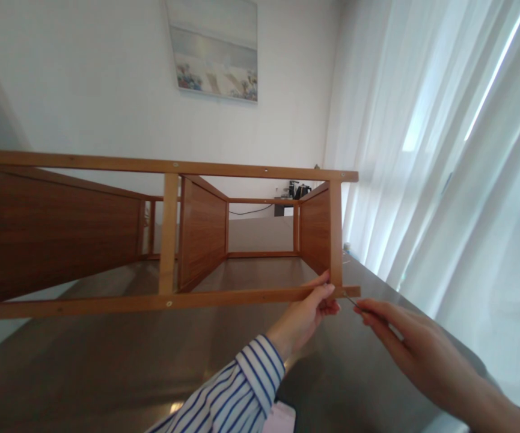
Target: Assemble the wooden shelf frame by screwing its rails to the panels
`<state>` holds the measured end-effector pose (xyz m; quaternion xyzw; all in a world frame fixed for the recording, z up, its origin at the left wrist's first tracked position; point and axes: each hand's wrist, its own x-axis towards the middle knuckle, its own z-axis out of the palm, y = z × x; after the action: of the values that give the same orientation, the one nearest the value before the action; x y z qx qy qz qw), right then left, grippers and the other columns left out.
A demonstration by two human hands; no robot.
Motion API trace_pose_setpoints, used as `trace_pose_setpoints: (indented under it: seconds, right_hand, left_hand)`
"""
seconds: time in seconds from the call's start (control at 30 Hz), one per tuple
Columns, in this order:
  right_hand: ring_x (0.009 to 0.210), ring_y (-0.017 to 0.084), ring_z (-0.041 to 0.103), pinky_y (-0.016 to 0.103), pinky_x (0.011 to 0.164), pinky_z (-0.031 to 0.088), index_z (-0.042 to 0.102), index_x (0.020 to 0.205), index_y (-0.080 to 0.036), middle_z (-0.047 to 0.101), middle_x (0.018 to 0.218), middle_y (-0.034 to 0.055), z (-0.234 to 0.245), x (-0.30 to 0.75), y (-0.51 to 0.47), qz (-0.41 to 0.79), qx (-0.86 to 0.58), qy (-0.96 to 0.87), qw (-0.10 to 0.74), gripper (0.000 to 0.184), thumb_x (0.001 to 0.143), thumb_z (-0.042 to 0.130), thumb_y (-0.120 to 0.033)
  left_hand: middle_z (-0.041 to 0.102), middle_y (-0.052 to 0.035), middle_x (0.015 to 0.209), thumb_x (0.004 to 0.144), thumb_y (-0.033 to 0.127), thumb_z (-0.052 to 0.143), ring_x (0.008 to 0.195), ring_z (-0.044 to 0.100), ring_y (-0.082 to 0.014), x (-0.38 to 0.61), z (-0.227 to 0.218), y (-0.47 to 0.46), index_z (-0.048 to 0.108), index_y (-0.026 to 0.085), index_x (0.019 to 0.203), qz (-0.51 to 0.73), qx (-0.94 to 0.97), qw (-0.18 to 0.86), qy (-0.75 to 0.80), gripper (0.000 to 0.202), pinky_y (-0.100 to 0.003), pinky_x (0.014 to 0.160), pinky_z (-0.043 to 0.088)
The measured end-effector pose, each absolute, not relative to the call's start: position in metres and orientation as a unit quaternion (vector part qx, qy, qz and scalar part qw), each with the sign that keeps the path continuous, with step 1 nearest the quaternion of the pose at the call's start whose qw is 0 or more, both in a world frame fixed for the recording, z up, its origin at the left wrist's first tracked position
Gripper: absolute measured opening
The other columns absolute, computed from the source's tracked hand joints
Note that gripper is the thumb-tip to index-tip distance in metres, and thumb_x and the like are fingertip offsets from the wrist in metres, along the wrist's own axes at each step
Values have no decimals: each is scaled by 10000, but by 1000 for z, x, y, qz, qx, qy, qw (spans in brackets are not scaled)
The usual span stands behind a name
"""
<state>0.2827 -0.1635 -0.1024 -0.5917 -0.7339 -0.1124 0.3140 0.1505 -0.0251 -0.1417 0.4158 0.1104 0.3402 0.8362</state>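
Note:
A wooden shelf rack (pixel 168 234) lies on its side across the table, with its brown shelf panels standing upright between the rails. My left hand (pixel 307 313) is closed around the near rail by the right-hand corner of the rack, thumb on top and fingers partly hidden behind the wood. Pinched in my right hand (pixel 404 337) is a thin metal hex key (pixel 352 300). Its tip meets the screw at the end of the near rail, just right of my left fingers. More screw heads show along both rails.
The dark table (pixel 119 355) extends under the rack. A pink object, perhaps a phone (pixel 280 417), lies by my left sleeve. White curtains (pixel 444 150) hang along the right side. Beyond the rack are a black appliance (pixel 300 190) and a cable. A picture (pixel 217 54) hangs on the wall.

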Motion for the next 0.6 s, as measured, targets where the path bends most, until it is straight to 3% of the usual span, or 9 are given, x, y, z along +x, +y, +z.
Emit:
trace_pose_setpoints:
  seconds: [0.2,0.37,0.5,0.6]
  right_hand:
    - [976,216,629,337,781,529,596,1127,-225,633,1162,84,-93,289,-169,-271,-549,-766,194,268,924,421,-214]
    - [824,225,639,362,700,507,581,1149,-158,676,1002,108,-90,286,-170,-339,-511,-781,119,296,916,401,-175]
    - [633,187,609,334,584,481,592,1071,-160,666,763,48,-94,280,-167,-314,-527,-774,155,244,924,401,-191]
    - [641,163,630,299,583,488,581,1054,-199,676,769,21,-99,274,-163,-228,-581,-742,244,213,933,408,-224]
  left_hand:
    - [670,-52,912,744,251,677,686,552,-94,150,-140,-25,684,169,1015,336,421,836,107,282,-246,684,424]
    - [664,-48,918,754,242,668,678,544,-87,150,-139,-26,682,161,1012,335,424,835,108,271,-236,666,425]
    - [662,-35,869,736,242,684,668,547,-87,150,-139,-26,680,163,1009,337,414,838,118,284,-236,664,424]
    - [664,-42,891,729,246,689,673,545,-90,150,-139,-26,673,161,1038,340,416,835,114,321,-239,663,421]
